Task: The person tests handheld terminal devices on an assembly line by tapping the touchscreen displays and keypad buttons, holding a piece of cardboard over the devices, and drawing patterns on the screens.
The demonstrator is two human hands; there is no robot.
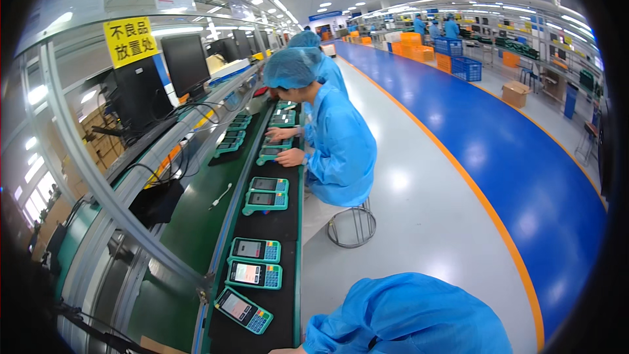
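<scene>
A blue sleeve [406,314] bends across the bottom, apparently my own right arm. Only a sliver of my right hand [288,351] shows at the lower edge; its fingers are cut off. My left hand is out of view. Nearest to the right hand lies a payment terminal [244,311] with a teal case, keypad and lit screen, set at a slant on the black bench strip [275,226]. Just beyond it, a second terminal [254,275] with a lit screen lies beside a dimmer terminal [254,250].
Farther along, two terminals [268,193] lie side by side. A co-worker [341,137] in blue sits with both hands over more terminals. A white cable [221,196] lies on the green belt [190,223]. Metal framing [98,164] stands left; a stool [352,226] and blue walkway [472,131] are right.
</scene>
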